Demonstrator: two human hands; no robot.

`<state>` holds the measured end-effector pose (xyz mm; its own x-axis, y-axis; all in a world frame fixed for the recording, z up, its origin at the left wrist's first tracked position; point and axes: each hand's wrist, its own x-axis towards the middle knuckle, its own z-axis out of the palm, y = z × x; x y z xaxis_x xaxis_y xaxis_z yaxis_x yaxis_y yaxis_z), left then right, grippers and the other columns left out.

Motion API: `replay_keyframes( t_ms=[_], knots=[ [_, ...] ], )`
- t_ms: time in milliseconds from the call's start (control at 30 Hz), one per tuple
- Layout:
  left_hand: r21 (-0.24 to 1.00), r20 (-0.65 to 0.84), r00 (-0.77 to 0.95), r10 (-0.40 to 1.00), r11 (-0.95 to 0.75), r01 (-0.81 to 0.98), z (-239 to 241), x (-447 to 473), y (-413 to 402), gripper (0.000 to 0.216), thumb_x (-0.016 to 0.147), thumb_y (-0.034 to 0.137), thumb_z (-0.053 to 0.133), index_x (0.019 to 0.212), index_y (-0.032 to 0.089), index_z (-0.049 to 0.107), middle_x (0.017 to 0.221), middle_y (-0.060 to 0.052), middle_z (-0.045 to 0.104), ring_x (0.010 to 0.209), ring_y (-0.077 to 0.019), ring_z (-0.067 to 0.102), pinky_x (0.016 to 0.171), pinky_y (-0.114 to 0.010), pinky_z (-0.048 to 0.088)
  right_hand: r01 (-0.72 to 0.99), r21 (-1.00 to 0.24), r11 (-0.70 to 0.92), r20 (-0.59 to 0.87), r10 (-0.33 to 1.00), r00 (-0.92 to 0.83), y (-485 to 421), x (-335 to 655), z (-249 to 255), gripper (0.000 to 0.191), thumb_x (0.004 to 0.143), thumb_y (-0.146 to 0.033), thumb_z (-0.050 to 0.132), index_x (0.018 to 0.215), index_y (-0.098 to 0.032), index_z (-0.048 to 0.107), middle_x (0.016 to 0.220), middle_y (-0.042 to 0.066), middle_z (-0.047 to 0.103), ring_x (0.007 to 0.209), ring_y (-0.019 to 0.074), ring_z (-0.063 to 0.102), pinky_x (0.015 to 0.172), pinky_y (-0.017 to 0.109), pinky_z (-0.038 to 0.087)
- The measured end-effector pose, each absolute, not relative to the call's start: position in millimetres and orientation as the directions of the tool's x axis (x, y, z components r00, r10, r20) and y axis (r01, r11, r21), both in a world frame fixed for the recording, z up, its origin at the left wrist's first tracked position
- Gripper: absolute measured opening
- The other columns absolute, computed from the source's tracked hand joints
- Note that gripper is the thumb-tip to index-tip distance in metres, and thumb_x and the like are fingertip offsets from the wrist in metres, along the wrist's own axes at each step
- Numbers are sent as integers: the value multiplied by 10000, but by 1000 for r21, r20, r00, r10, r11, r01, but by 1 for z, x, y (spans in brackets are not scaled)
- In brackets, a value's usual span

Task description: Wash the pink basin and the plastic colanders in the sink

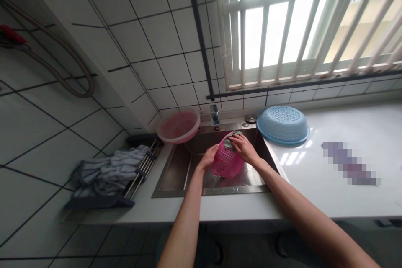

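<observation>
A pink perforated plastic basket (228, 162) is held tilted over the steel sink (176, 171). My left hand (208, 158) grips its left rim, with the fingers closed on the edge. At the upper right rim, my right hand (244, 147) is closed on a grey-green cloth (229, 143) and presses it against the basket. Behind the basket stands the faucet (215, 115). The far side of the basket is hidden from me.
A pink basin (179, 127) rests at the sink's back left corner. An upturned blue basket (283, 125) lies on the white counter (317, 192) to the right, with a pixelated item (350, 164) beyond it. On the left, striped cloth (109, 171) covers a rack (143, 171).
</observation>
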<state>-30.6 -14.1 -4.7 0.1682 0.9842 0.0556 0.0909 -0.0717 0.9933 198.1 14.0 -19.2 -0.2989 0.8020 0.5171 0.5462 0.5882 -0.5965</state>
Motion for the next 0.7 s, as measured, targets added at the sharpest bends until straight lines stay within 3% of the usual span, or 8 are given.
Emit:
replay_keyframes(
  t_ms=[100, 233, 433, 533, 633, 700],
  knots=[
    [990, 60, 219, 974, -87, 115, -1, -38, -14, 466, 878, 589, 685, 1061, 170, 776, 1149, -105, 772, 1057, -238, 672, 986, -337, 497, 560, -591, 580, 505, 808, -303, 11, 196, -20, 389, 1061, -289, 542, 1401, -227, 719, 1508, 147, 625, 1402, 317, 571, 1222, 567, 433],
    [990, 75, 82, 994, -84, 114, 0, -42, -10, 393, 856, 489, 622, 1034, 175, 779, 1089, -93, 780, 1011, -233, 684, 917, -320, 514, 568, -501, 653, 542, 749, -382, -9, 171, -12, 411, 1058, -264, 567, 1452, -272, 682, 1539, 122, 601, 1442, 325, 522, 1223, 561, 435],
    [991, 36, -114, 993, -21, 130, -5, -41, -4, 484, 813, 635, 655, 836, 164, 762, 886, -76, 770, 861, -228, 667, 783, -312, 500, 496, -412, 764, 562, 642, -522, -24, 153, -5, 431, 1022, -204, 620, 1433, -308, 697, 1546, 93, 601, 1456, 328, 507, 1237, 568, 421],
    [991, 5, -118, 993, 11, 130, -5, -41, -7, 628, 796, 780, 655, 749, 158, 719, 699, -40, 699, 672, -186, 597, 656, -297, 451, 422, -531, 734, 559, 679, -476, -9, 169, -13, 378, 1031, -272, 623, 1395, -297, 722, 1517, 81, 633, 1428, 284, 565, 1238, 517, 432],
    [994, -50, -105, 993, 60, 96, -5, -40, -10, 712, 794, 864, 618, 713, 160, 687, 595, -18, 633, 543, -151, 522, 560, -280, 384, 410, -724, 555, 483, 832, -273, 9, 189, -22, 367, 1055, -309, 555, 1367, -262, 743, 1414, 93, 709, 1360, 268, 639, 1190, 490, 489],
    [995, -47, -112, 993, 56, 84, -6, -40, -11, 729, 769, 890, 628, 691, 167, 664, 571, -12, 616, 513, -142, 499, 531, -274, 355, 404, -766, 500, 447, 866, -224, 14, 195, -23, 381, 1059, -311, 531, 1376, -263, 738, 1403, 91, 717, 1359, 269, 645, 1178, 490, 502]
  ],
)
